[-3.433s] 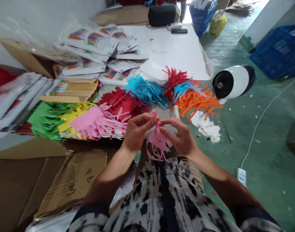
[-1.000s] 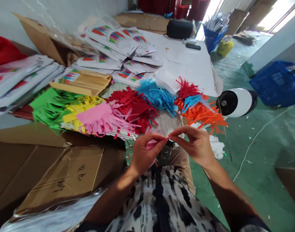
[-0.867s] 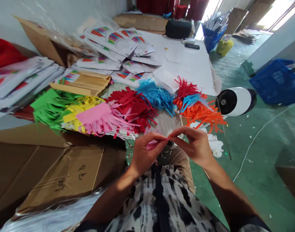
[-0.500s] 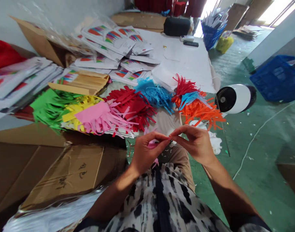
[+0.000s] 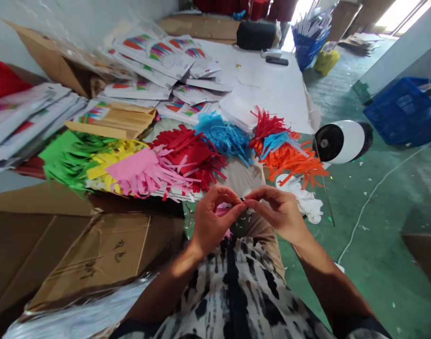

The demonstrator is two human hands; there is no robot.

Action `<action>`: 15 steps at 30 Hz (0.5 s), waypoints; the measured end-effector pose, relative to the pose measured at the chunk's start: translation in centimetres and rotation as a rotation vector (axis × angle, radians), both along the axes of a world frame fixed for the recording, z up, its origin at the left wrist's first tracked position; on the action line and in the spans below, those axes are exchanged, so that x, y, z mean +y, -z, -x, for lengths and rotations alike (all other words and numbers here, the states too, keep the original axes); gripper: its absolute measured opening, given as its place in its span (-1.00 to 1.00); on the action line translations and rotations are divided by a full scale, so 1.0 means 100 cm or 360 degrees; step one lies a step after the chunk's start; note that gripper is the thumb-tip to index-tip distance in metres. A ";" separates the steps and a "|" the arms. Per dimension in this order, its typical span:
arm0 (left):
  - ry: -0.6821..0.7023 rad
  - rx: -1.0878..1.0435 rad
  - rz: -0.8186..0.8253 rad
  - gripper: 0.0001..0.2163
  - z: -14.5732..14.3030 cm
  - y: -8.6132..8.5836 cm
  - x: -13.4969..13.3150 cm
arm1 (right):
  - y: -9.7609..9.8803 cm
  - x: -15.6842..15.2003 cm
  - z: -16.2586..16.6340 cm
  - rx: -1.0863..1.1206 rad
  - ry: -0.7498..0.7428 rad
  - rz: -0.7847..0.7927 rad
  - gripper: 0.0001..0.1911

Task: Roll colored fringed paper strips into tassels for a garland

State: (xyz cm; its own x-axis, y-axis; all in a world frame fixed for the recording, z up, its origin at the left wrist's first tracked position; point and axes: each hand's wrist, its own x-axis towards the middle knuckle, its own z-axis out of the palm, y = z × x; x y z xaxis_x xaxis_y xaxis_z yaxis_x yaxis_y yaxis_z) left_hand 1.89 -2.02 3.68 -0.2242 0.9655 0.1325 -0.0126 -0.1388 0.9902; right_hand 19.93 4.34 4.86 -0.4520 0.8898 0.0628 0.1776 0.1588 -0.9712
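1. Holding pink paper tassel (image 5: pixel 222 210) in left hand (image 5: pixel 211 217), over lap (image 5: pixel 264 234); pinching narrow with right hand (image 5: pixel 286 215), cannot tell on what.
2. Might rip from hard pulling.
3. Might slip from loose pinching.

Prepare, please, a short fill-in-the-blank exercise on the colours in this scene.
1. The left hand holds a ____ piece, its fingertips close to those of the right hand.
2. The yellow bundle lies between the pink bundle and the ____ one.
3. Of the fringed bundles, the one nearest the white-and-black fan is ____.
4. The large crate at the right edge is ____.

Missing words: pink; green; orange; blue.
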 end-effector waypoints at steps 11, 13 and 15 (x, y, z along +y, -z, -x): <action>0.0007 -0.0037 0.0045 -0.87 0.003 0.009 0.003 | 0.008 0.000 0.006 0.0096 -0.0069 0.0150 -0.71; 0.0021 -0.0019 0.0051 -0.87 0.003 0.008 0.005 | 0.010 0.001 0.006 0.0135 0.0007 0.0091 -0.73; 0.0059 0.0015 0.0054 -0.87 0.003 0.008 0.007 | 0.011 0.002 0.006 0.0145 0.0091 0.0005 -0.78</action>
